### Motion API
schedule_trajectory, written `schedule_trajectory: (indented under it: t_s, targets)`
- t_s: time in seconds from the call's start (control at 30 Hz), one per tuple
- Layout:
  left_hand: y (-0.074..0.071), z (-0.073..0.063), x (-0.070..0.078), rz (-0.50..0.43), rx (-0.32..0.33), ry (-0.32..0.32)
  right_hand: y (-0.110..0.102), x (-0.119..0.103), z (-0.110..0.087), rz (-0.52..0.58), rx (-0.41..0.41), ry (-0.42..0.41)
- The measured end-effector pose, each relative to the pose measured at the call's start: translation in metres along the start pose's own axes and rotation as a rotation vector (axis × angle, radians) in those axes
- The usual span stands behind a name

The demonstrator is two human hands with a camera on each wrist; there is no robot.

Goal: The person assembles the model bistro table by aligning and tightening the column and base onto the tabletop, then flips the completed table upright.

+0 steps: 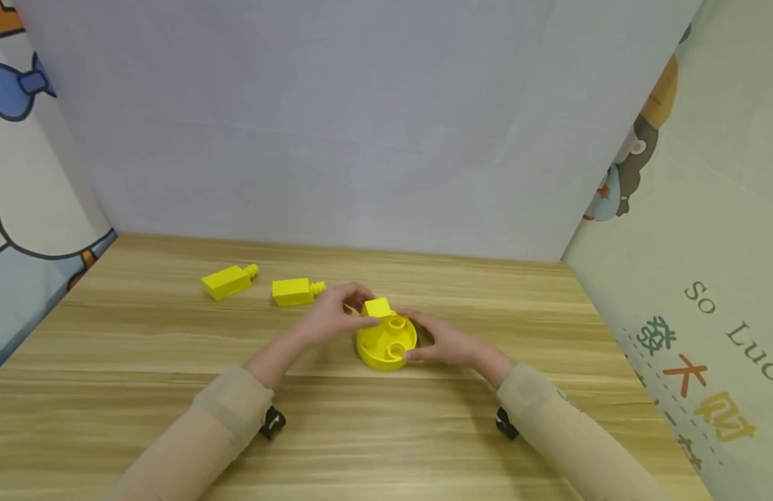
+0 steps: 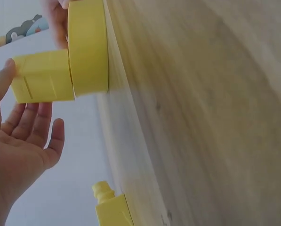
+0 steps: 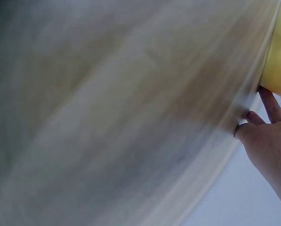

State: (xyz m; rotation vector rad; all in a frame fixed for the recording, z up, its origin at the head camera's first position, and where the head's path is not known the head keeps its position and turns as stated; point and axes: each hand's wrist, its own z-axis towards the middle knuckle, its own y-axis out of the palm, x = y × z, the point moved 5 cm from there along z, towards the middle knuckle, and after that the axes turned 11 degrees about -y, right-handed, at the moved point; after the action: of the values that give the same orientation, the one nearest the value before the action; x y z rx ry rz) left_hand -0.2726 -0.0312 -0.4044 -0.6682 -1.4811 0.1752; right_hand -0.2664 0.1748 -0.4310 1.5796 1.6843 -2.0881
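Observation:
A yellow round base [image 1: 378,361] with raised ring sockets lies on the wooden table, sockets upward. My left hand [image 1: 332,314] holds a yellow rectangular block [image 1: 378,307] upright at the base's far left, between thumb and fingers. In the left wrist view the block [image 2: 44,77] meets the face of the disc [image 2: 88,47]; its lower end is hidden, so how deep it sits cannot be told. My right hand [image 1: 447,342] grips the base's right rim, its thumb at the near side and fingers at the far side. In the right wrist view, fingers touch the base's edge [image 3: 276,63].
Two more yellow blocks with threaded ends lie to the left on the table [image 1: 424,445]: one block [image 1: 291,291] near my left hand, another block [image 1: 226,282] farther left. A pale cloth [image 1: 336,139] hangs behind, and printed cloths flank both sides.

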Motion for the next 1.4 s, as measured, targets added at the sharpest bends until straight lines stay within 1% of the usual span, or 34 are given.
schedule_trajectory:
  t_s: [0.07,0.17,0.27,0.3,0.37,0.47,0.6,0.67,0.73,0.8,0.97,1.07,1.13,1.23,1.3,1.4]
  targets:
    - [-0.001,0.000,0.000,0.005,-0.026,0.025,0.000,0.000,0.000,-0.002,0.001,-0.003]
    - [-0.002,-0.002,0.003,0.053,-0.058,0.078,0.000,0.001,0.001,-0.007,-0.001,-0.005]
    - [-0.002,-0.005,0.006,0.099,-0.103,0.132,0.000,0.002,0.001,-0.007,-0.004,0.000]
    - [-0.002,-0.006,0.007,0.105,-0.121,0.141,0.001,0.002,0.001,-0.007,-0.004,0.003]
    - [-0.002,-0.007,0.007,0.112,-0.157,0.151,0.001,0.003,0.001,-0.006,-0.004,0.008]
    - [-0.002,-0.008,0.007,0.128,-0.191,0.163,0.000,0.003,0.001,-0.004,-0.004,0.012]
    - [0.000,-0.009,0.006,0.127,-0.202,0.173,0.000,0.002,0.000,-0.003,-0.006,0.010]
    - [0.001,-0.010,0.006,0.118,-0.194,0.159,0.000,0.001,0.000,-0.003,-0.009,0.011]
    - [0.003,-0.011,0.006,0.105,-0.169,0.131,0.000,0.001,0.000,-0.003,-0.013,0.013]
    - [0.005,-0.011,0.006,0.088,-0.129,0.084,0.000,0.001,0.000,-0.004,-0.015,0.014]
    - [0.011,-0.011,0.010,0.060,0.024,-0.039,0.000,0.000,-0.001,-0.003,-0.007,0.003]
    - [0.015,-0.011,0.012,0.058,0.113,-0.082,-0.001,0.000,-0.001,0.002,-0.005,-0.001]
    - [0.017,-0.011,0.013,0.059,0.162,-0.098,-0.001,0.000,-0.001,0.002,-0.007,-0.002]
    - [0.019,-0.011,0.014,0.068,0.203,-0.088,0.000,0.000,-0.001,-0.003,-0.008,-0.003]
    - [0.020,-0.011,0.014,0.076,0.214,-0.076,0.000,0.002,0.000,-0.009,-0.006,-0.007]
    - [0.019,-0.011,0.013,0.075,0.198,-0.074,0.000,0.003,0.000,-0.012,-0.004,-0.007]
